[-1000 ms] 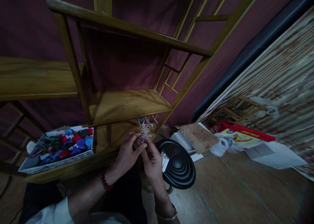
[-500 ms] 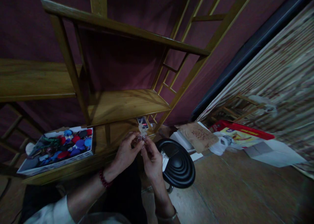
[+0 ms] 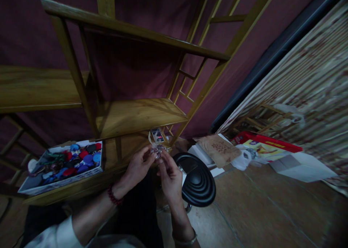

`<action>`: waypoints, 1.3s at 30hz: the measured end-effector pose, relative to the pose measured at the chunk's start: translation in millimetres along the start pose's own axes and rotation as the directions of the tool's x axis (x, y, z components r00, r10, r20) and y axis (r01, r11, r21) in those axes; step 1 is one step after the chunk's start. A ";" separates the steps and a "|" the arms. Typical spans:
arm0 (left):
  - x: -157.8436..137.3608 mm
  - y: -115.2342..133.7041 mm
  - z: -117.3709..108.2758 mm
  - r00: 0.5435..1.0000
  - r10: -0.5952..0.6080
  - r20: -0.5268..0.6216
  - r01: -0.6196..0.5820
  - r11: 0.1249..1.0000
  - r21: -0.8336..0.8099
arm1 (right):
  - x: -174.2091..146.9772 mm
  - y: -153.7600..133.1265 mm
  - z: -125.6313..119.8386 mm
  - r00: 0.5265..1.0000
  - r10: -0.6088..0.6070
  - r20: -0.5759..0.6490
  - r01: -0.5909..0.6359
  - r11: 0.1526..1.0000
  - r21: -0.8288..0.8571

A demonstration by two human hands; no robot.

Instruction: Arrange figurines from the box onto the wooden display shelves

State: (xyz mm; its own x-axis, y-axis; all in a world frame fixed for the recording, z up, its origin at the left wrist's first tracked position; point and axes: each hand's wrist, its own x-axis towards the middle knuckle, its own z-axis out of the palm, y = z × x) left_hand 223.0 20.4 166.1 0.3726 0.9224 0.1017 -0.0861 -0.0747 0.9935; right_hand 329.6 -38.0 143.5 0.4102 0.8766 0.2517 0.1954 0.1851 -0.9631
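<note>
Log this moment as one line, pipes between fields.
left hand: pinching clear plastic | right hand: pinching same plastic | box of colourful pieces: on low shelf | black seat: right of right hand

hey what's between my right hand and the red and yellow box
The head view shows a black stool, white flat pieces, a brown sheet and a white plastic bag.

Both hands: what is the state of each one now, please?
Left hand: closed, holding a crinkled see-through item, exact identity unclear.
Right hand: closed, holding the same item.
</note>
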 end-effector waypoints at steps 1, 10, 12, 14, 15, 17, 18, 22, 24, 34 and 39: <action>0.4 0.2 -0.1 1.000 0.003 0.004 -0.003 1.000 -0.002 | -0.8 -1.5 0.0 1.000 0.013 -0.009 -0.013 1.000 0.015; 3.5 0.7 -1.0 0.998 -0.025 -0.049 0.022 0.998 -0.064 | 0.1 -7.7 -4.1 1.000 0.007 0.022 -0.008 0.999 0.041; 3.6 1.1 -0.6 0.998 -0.035 -0.047 0.030 0.995 -0.098 | 0.6 -7.6 -4.9 1.000 -0.005 0.025 0.003 0.998 0.059; 3.8 1.8 -0.4 0.998 -0.042 -0.040 0.037 0.991 -0.129 | 0.7 -7.5 -5.4 0.999 -0.005 0.033 0.002 0.997 0.080; 3.9 2.2 -0.5 0.998 -0.046 -0.035 0.040 0.989 -0.143 | 0.6 -7.6 -5.5 0.999 -0.004 0.036 0.001 0.996 0.085; 4.2 3.1 -1.1 0.998 -0.053 -0.028 0.048 0.985 -0.169 | 0.3 -7.6 -5.8 0.999 -0.008 0.034 0.006 0.996 0.084; 4.3 3.4 -1.6 0.998 -0.057 -0.027 0.051 0.983 -0.179 | 0.2 -7.5 -5.9 0.999 -0.012 0.030 0.009 0.997 0.083; 5.1 3.7 -3.2 0.997 -0.068 -0.024 0.061 0.974 -0.216 | 0.7 -7.0 -6.9 1.000 -0.019 0.007 0.019 0.998 0.068; 5.5 3.5 -3.7 0.998 -0.067 -0.016 0.062 0.969 -0.241 | 1.3 -7.0 -7.7 1.000 -0.028 -0.005 0.028 0.999 0.045; 11.0 -2.0 -7.6 0.999 -0.042 -0.004 0.038 0.952 -0.303 | 3.0 -11.0 -13.4 0.999 -0.032 -0.044 0.032 0.999 0.006; 15.5 -6.3 -10.0 0.998 -0.042 -0.038 0.028 0.947 -0.320 | 6.0 -12.6 -14.8 0.998 -0.007 -0.064 0.009 1.000 0.029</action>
State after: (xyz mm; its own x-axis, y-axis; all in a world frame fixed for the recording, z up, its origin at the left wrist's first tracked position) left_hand 220.0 39.0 160.9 0.3410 0.9383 0.0579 -0.3671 0.0762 0.9271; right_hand 342.8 -41.7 158.5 0.4654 0.8448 0.2640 0.1731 0.2056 -0.9632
